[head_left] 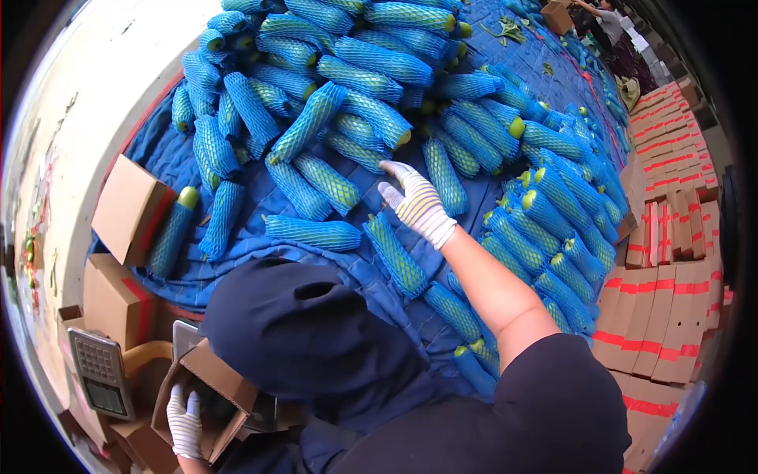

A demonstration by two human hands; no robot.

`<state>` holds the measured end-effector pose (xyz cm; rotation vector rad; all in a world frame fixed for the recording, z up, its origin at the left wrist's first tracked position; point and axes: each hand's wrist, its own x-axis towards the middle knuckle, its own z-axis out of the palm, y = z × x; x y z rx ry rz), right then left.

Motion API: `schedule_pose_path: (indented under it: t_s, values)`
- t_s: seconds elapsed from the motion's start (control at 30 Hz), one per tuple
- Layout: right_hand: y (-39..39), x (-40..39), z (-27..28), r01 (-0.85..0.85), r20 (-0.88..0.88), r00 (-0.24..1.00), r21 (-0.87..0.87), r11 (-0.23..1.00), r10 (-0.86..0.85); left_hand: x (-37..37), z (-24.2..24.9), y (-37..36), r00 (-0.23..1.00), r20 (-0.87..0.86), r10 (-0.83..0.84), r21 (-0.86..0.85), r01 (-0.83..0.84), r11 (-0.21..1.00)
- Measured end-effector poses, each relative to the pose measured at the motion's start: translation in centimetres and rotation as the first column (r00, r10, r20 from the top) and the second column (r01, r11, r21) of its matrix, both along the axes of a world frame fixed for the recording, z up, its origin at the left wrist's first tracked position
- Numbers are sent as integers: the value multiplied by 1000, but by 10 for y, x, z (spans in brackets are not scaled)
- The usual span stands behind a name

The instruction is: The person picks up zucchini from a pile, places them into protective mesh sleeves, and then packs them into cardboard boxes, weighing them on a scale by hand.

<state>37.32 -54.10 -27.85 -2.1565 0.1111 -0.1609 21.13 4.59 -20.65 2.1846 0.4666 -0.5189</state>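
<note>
My right hand [417, 204], in a striped glove, reaches over the blue quilted cloth [347, 268]. Its fingers are spread, with the fingertips beside the lower end of a green vegetable in blue foam netting [357, 152]. Below it lies another netted vegetable [395, 254]. At the lower left, my left hand [185, 423], also gloved, rests at the mouth of an open cardboard box [213, 370], fingers apart against it. Dark shapes inside the box are too shaded to make out. A digital scale display [100, 371] stands left of the box.
A large pile of netted vegetables [371, 63] covers the cloth; rows lie at the right [553, 229]. Red-taped cartons [655, 316] are stacked at the far right, more boxes [126, 209] at the left. A dark hood [308, 332] blocks the lower middle. Another person [608, 28] is at the top right.
</note>
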Motion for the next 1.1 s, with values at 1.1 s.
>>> schedule_pose_path:
  t_s: [1.1]
  values:
    - [-181, 30, -46, 442, 61, 869, 350, 826, -491, 97, 121, -285, 976, -71, -204, -976, -110, -189]
